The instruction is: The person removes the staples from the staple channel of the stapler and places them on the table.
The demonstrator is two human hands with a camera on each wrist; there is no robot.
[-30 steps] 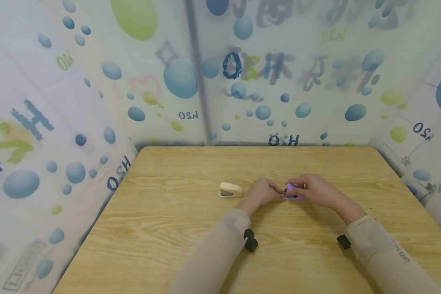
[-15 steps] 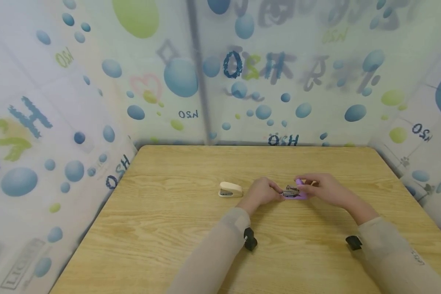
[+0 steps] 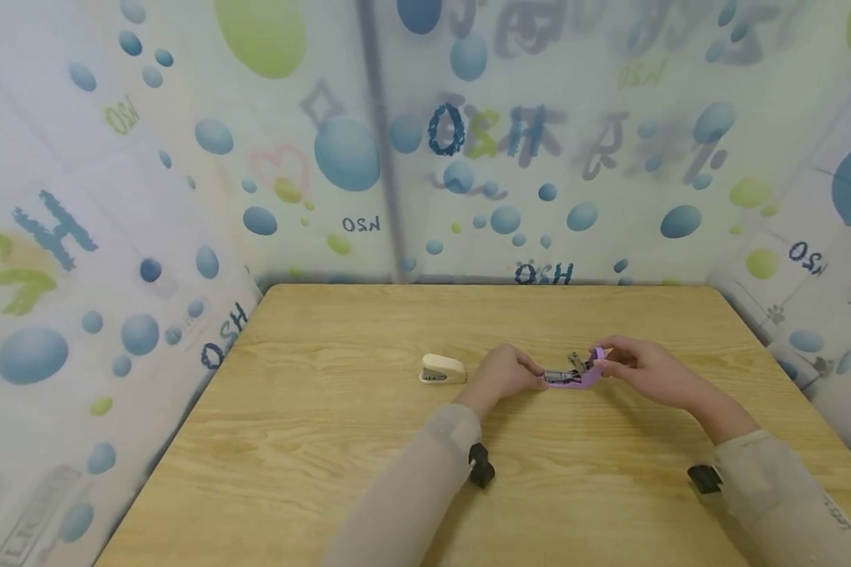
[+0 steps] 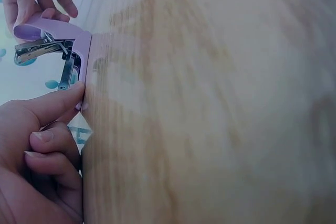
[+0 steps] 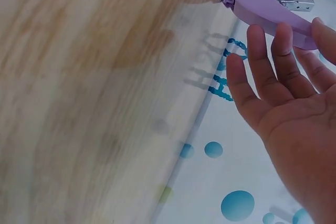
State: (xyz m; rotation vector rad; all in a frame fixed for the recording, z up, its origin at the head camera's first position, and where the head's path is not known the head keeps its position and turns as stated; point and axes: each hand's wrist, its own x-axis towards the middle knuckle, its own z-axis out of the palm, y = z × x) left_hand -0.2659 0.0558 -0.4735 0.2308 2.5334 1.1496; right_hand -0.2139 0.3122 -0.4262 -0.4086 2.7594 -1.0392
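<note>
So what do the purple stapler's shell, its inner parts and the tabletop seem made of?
Purple stapler's shell: likely plastic, smooth and evenly colored. Inner parts: probably metal, silvery with bright glints. Tabletop: wood or wood-look laminate, judging by its pale grain; can't tell which.

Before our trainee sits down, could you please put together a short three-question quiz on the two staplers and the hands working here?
1. Multiple choice: in the head view, what colour is the other stapler, left of the purple stapler? A) cream, B) green, C) red.
2. True or false: the purple stapler's top is folded down flat onto its base.
3. Open: where is each hand on the purple stapler?

Key:
1. A.
2. False; the top is swung up away from the base.
3. The left hand has its fingers at the base's end away from the hinge; the right hand holds the raised top.
</note>
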